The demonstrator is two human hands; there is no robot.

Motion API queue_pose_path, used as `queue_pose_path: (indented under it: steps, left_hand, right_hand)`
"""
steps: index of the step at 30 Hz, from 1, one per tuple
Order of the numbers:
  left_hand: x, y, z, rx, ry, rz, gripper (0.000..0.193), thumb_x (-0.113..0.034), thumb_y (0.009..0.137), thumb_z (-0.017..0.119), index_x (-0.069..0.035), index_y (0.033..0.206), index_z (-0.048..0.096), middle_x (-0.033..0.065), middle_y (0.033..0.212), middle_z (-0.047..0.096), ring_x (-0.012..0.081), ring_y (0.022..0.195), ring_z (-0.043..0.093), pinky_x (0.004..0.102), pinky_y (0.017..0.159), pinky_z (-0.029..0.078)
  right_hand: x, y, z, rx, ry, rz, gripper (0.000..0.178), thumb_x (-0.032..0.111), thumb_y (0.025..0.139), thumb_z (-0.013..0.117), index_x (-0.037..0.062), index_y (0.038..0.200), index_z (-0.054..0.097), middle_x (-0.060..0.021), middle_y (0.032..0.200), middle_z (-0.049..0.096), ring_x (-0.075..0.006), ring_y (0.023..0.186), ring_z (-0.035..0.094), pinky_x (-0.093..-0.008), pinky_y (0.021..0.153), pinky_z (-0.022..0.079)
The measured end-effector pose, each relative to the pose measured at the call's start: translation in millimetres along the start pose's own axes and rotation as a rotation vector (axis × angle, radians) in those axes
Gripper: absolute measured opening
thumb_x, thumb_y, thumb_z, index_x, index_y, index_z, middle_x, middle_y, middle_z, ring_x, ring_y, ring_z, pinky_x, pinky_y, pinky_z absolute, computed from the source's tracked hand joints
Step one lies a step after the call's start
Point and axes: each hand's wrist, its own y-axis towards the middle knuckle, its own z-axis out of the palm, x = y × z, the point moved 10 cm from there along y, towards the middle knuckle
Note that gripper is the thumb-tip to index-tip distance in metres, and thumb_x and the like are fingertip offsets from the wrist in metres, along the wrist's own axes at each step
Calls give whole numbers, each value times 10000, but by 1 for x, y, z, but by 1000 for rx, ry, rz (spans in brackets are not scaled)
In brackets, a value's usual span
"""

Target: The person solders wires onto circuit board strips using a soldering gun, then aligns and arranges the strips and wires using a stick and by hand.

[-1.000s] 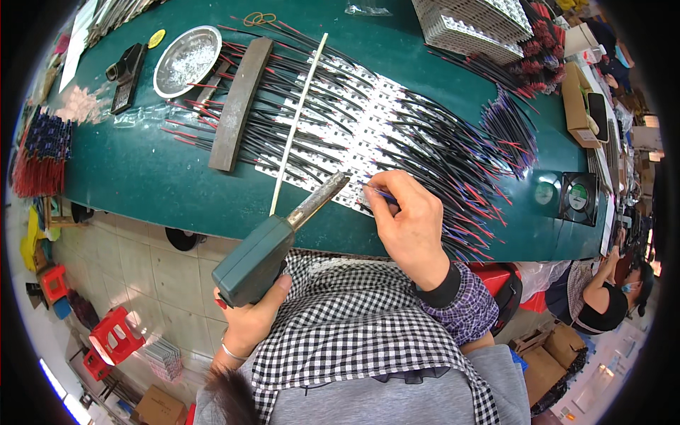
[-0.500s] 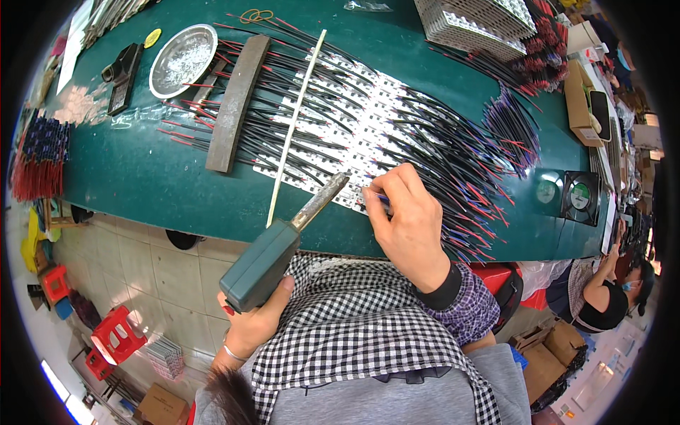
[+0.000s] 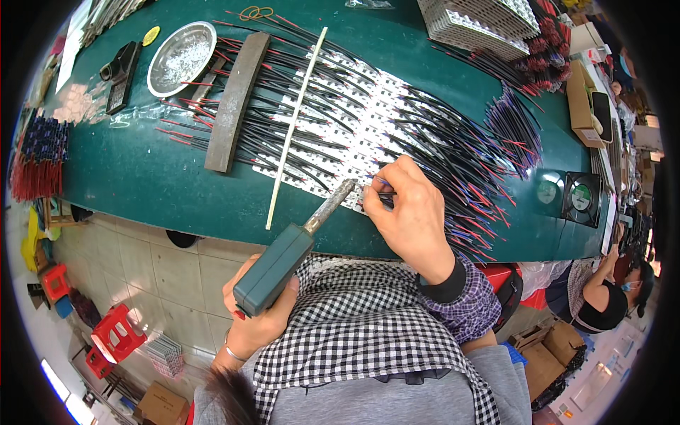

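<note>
Thin red-and-black wire [image 3: 382,185] pinched between thumb and fingertips of the right hand [image 3: 411,216], at the near edge of the green surface [image 3: 142,184], just right of the middle. Light, limp, prone to springing aside; best taken close to the stripped end, as here, so the tip stays steady. Grip narrow, closed on the wire.

Just left of it, the metal tip of a soldering gun [image 3: 294,248], slanting up from lower left and meeting the white LED strips [image 3: 340,127] at the wire's end. Teal body of the gun wrapped in the left hand [image 3: 258,319], held off the near edge of the surface, over the lap; grip full and closed around the handle. Rigid tool, probably hot at the tip, safe only by the body.

Strips thin and likely brittle at the joints, laid in rows under a fan of dark wires [image 3: 453,156]. Across them, a pale thin rod [image 3: 296,127]; further left, a dark flat bar [image 3: 237,99] weighing the leads down. Far left, a round metal dish [image 3: 180,57]. Far right, another person seated.
</note>
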Motion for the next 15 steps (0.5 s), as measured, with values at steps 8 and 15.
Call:
queue_pose_path:
  steps: [8,15]
  left_hand:
    - [1,0,1,-2,17,20,219,31,765,737,47,981,701,134,920,677,222,754,668,307,684,530]
    - [1,0,3,-1,37,45,193,41,752,737,48,941,698,135,869,667,222,699,655,311,638,516]
  right_hand:
    - [-3,1,2,9,8,30,104,86,803,691,16,816,615,-114,846,570,-317,658,610,-423,602,495]
    - [-2,1,3,-14,1,-2,105,76,793,690,10,814,611,-120,848,563,-314,679,615,-422,603,496]
